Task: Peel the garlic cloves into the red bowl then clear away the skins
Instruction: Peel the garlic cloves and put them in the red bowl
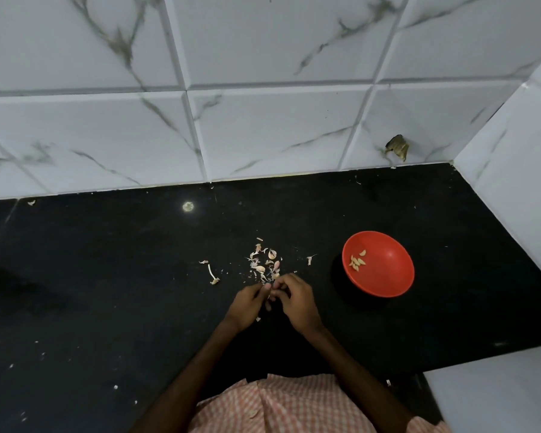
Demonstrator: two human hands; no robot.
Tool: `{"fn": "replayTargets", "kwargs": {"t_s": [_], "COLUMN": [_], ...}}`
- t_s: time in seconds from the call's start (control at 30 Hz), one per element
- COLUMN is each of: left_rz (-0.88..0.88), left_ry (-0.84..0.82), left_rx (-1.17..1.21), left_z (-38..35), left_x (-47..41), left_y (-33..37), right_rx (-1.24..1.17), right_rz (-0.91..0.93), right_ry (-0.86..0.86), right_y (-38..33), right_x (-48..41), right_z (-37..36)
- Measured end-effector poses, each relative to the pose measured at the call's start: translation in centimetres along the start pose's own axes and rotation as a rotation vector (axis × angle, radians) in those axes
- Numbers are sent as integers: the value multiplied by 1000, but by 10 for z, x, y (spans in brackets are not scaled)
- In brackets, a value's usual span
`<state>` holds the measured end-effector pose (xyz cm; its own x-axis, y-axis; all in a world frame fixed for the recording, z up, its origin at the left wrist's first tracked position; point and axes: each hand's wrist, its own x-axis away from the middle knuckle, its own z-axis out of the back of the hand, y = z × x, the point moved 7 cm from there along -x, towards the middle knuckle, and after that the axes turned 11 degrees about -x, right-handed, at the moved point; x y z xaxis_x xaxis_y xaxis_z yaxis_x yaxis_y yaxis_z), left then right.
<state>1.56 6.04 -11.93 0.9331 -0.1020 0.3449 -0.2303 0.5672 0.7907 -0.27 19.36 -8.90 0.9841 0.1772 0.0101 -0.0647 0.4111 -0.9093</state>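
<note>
Both hands work as one grip: the left hand (247, 304) and the right hand (297, 298) are curled toward each other, fingertips pinching a garlic clove (270, 295) that is mostly hidden between them, just above the black worktop (107, 276). A clove this small should be light and firm, with a dry, papery skin that tears easily and a smooth body that probably turns slippery once bare. The best hold is likely across its flat sides with one hand while the other picks at the pointed tip or the root end. Loose skins (263, 265) lie scattered just beyond the hands with a few unpeeled cloves (273, 254) among them, and they look light enough for a breath or a fast sweep to blow them about. A dry stalk (212, 274) lies to the left of the pile. The red bowl (388, 276) sits to the right, apart from the hands, with a few peeled cloves (356, 261) in its left half. The path to it over the worktop is bare. The tiled wall (263, 135) closes the far side and a side wall (512, 182) stands near the bowl on the right, while the worktop runs wide and open to the left, which gives room for gathering skins.
</note>
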Motion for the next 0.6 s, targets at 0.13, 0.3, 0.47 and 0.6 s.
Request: {"fn": "replayTargets", "kwargs": {"t_s": [0.13, 0.3, 0.47, 0.6], "left_rz": [88, 55, 22, 75], "left_ry": [-52, 47, 114, 171], "left_rx": [309, 282, 146, 74], "left_z": [-9, -2, 1, 2], "left_x": [3, 0, 0, 0], "left_y": [4, 7, 6, 10], "right_rx": [-70, -70, -51, -35], "right_rz": [29, -23, -143, -192], "right_ry": [73, 65, 57, 59], "right_y": [-7, -12, -14, -12], "right_x": [3, 3, 0, -4], "right_z": [3, 3, 2, 2]}}
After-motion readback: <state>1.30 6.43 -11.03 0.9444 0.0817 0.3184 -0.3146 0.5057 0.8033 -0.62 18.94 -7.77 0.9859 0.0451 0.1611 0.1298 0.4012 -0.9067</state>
